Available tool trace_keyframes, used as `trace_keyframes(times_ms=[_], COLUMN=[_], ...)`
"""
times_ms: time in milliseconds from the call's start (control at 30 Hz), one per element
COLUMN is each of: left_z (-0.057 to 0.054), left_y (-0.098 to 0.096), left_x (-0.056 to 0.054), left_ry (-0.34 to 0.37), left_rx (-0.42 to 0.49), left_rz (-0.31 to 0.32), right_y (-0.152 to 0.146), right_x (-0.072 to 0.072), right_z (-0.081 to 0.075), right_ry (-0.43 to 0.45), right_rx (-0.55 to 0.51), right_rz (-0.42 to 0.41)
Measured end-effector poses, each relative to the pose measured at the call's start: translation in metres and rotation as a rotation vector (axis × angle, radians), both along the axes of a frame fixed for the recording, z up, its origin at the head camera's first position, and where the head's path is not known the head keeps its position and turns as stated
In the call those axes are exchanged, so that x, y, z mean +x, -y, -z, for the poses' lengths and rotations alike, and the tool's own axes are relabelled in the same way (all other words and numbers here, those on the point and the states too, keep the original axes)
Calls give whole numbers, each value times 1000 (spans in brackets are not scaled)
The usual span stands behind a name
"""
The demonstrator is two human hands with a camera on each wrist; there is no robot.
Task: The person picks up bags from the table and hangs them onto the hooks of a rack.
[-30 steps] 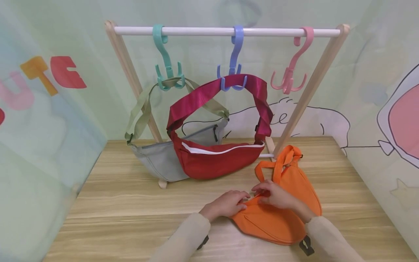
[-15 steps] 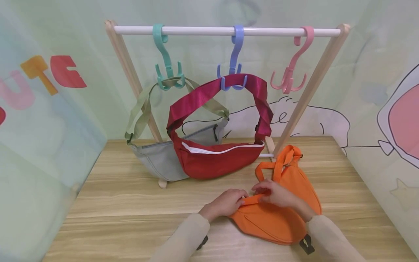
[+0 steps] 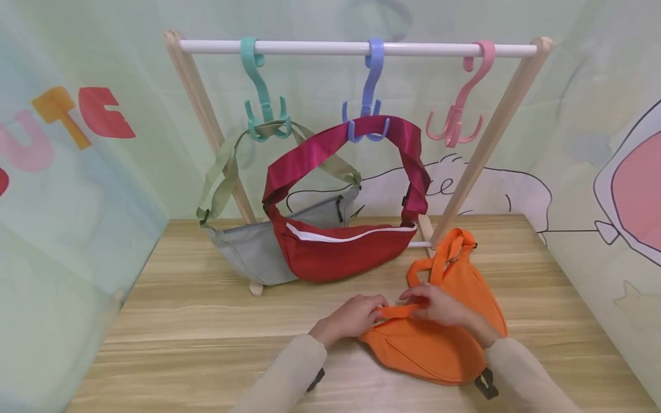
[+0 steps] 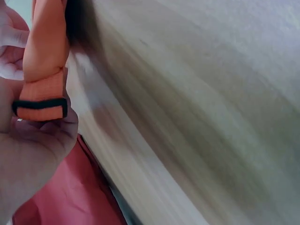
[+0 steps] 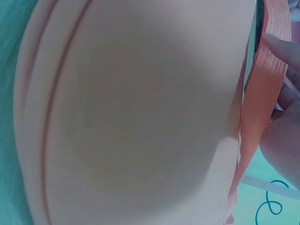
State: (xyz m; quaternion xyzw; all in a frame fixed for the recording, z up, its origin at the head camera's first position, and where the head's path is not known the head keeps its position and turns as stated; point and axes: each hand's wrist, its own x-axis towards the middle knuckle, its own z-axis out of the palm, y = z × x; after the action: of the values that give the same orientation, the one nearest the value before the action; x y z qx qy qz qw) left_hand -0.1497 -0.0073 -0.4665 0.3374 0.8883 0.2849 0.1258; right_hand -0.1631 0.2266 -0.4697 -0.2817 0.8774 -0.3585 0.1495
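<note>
An orange waist bag lies at the front right of the wooden table in the head view. My left hand grips its left end, where the left wrist view shows orange fabric passing through a black ring. With fingers and thumb, my right hand pinches the orange strap, which runs between both hands over the bag's top edge. The right wrist view has the bag's broad side filling it, the strap along the right. Behind my right hand stretches another orange bag section with a looped strap.
A white-barred wooden rack stands behind. From its green hook hangs a grey bag; from the blue hook, a red bag overlapping the grey one. A pink hook holds nothing. Printed curtains surround the table.
My left hand has shifted slightly left. The strap between my hands has come up and shows as a longer raised band. The hanging bags stay put.
</note>
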Motion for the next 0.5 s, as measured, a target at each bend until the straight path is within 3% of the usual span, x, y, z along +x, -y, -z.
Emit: trace_keyframes(times_ms=[167, 500], left_z=[-2, -6], left_y=[4, 11], left_x=[-2, -3], left_ry=[12, -39], left_rx=[9, 4], left_rz=[7, 15], right_y=[-3, -11], right_x=[0, -1], right_z=[-3, -8], right_ry=[-6, -76], right_rx=[13, 28], right_rz=[7, 6])
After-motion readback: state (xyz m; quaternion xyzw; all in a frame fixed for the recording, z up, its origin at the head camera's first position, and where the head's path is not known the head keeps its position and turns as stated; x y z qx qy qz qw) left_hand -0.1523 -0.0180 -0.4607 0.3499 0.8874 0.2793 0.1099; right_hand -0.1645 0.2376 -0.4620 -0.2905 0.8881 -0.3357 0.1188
